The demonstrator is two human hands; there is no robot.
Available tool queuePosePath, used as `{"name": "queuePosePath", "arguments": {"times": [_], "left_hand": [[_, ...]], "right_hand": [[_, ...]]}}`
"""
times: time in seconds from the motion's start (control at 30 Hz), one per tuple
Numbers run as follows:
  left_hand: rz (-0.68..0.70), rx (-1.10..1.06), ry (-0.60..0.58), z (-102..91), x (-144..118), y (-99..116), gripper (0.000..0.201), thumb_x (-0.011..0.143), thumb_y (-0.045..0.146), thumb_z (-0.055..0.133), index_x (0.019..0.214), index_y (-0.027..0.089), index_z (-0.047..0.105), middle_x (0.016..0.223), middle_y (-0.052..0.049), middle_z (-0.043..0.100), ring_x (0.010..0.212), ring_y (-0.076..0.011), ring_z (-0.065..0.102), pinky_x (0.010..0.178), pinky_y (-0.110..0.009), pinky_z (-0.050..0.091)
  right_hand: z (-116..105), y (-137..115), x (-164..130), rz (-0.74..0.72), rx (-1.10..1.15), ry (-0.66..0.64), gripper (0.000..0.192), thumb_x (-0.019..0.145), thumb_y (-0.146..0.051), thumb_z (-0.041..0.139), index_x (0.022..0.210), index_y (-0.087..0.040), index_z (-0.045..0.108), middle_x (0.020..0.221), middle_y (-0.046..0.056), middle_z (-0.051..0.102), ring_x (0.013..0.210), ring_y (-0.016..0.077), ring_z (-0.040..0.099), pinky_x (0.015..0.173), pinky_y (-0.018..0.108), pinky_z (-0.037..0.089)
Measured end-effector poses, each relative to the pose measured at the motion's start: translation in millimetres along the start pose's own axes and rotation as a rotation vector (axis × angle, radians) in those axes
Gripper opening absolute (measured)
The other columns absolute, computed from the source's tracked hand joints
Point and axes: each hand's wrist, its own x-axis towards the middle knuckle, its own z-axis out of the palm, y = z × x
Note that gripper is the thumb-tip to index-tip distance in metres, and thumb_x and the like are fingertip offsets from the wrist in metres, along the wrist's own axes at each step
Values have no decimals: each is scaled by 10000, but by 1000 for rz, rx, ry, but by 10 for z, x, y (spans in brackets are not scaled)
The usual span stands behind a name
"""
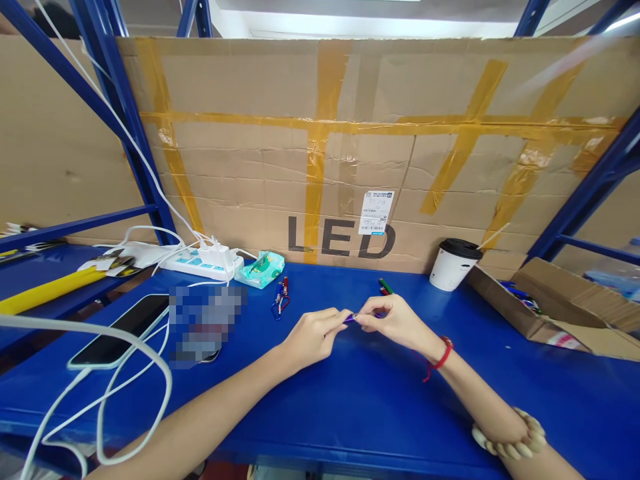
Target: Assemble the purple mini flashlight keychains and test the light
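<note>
Midway above the blue table (350,400), the left hand (311,337) and right hand (395,323) met, fingers of both pinching a small purple pen-like piece (351,319), while more pens (385,287) and two carabiner trinkets (281,297) lay untouched beyond, near a lidded paper cup (453,265).

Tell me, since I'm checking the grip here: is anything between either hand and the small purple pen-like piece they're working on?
Nothing visible. The left hand and right hand both pinch the purple piece directly with their fingers, above the blue table. The key clips and paper cup lie farther back, apart from the hands.
</note>
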Motion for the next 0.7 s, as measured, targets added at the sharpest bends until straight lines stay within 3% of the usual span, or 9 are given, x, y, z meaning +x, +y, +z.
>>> {"name": "queuePosePath", "arguments": {"times": [0.2, 0.43, 0.7], "left_hand": [[87, 177, -48, -21, -32, 31, 297, 887, 150, 316, 1069, 92, 545, 718, -64, 596, 645, -133, 576, 588, -226, 477], [103, 243, -144, -1, -32, -41, 329, 864, 101, 300, 1068, 127, 557, 826, -82, 630, 746, -154, 608, 675, -273, 506], [-87, 54, -117, 17, 32, 1, 298, 897, 208, 335, 1100, 145, 544, 822, -62, 606, 743, -139, 579, 675, -235, 477]], "right_hand": [[55, -44, -60, -135, -143, -130, 410, 775, -503, 509, 573, -150, 560, 647, 36, 566, 499, 116, 562, 458, 209, 445], [124, 61, 3, 166, 215, -281, 504, 660, -622, 551, 521, -141, 497, 467, -27, 440, 391, 89, 475, 426, 236, 465], [2, 20, 12, 221, 302, -321, 489, 657, -613, 573, 601, -129, 540, 526, -24, 468, 448, 66, 449, 419, 206, 487]]}}
